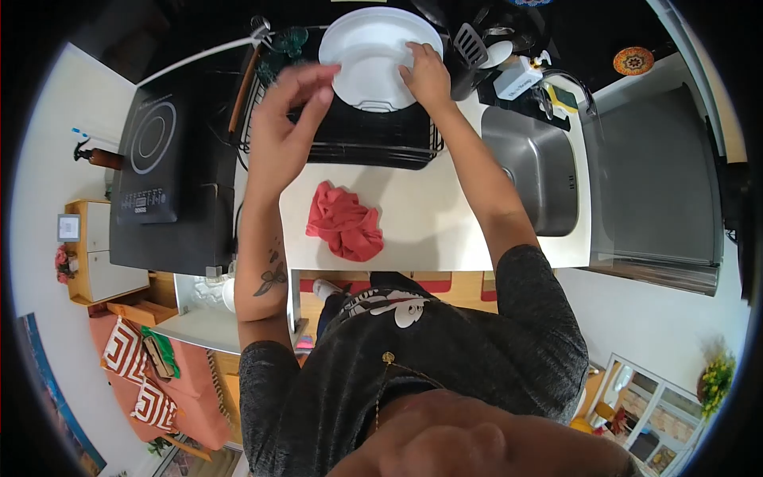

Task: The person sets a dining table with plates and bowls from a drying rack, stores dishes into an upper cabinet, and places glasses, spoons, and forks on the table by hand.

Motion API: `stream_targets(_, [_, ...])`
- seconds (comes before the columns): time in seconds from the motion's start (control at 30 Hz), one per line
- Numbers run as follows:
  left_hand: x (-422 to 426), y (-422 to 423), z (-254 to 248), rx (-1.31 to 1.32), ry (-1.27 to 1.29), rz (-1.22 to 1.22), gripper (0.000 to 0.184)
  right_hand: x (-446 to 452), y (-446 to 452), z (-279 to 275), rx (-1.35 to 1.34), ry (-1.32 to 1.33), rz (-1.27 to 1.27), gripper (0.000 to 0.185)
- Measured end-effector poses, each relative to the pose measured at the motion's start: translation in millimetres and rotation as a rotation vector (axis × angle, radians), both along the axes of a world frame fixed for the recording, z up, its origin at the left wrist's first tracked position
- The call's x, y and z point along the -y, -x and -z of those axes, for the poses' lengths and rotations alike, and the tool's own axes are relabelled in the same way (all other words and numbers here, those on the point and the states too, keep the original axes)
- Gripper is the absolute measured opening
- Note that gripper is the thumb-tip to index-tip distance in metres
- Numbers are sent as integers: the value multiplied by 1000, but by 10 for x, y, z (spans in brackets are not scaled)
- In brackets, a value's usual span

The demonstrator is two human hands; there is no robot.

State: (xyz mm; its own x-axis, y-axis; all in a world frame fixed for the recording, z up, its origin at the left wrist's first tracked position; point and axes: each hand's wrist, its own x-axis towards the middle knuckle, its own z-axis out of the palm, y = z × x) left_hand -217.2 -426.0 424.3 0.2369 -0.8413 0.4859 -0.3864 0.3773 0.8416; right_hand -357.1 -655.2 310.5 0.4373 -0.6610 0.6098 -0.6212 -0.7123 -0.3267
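Observation:
A large round white bowl stands tilted on the black dish rack, its inside facing me. My right hand is at its right rim, thumb and fingers bent over the edge onto the inside. By the left rim is my left hand, slightly blurred, with thumb and fingers apart and nothing visible between them. Whether its fingertips touch the bowl I cannot tell. On the white counter in front of the rack lies a crumpled red cloth.
To the right is a steel sink with a faucet and a yellow-green sponge. Utensils including a slotted spatula stand behind, near a white bottle. An induction cooktop sits left.

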Motion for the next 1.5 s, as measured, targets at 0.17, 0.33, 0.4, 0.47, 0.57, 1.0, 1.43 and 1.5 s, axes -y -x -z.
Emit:
stream_targets(0.17, [218,93,-944,341,594,-93,18,107,-97,47,-163,-73,30,22])
stream_targets(0.33, [242,273,-1481,495,737,-68,18,-25,46,-103,-72,-15,-76,14])
stream_targets(0.4, [202,421,-1660,532,787,-52,19,-229,152,-305,31,40,-96,12])
stream_targets(0.47, [189,626,-1864,909,885,-316,21,-491,354,-569,71,95,-32,12])
stream_targets(0.57, [362,1037,-2022,988,961,-277,32,-828,778,-869,350,148,-74,15])
stream_targets(1.0, [1341,1752,-2659,1695,212,-492,29,-1393,3006,-1282,465,-397,-23,19])
stream_targets(1.43, [-1105,1578,-2101,1505,1122,-1044,70,-869,3829,-2134,507,-207,-303,20])
stream_targets(1.5, [-1614,1337,-1857,1217,1051,-1131,70,-815,3699,-2358,695,-73,-323,24])
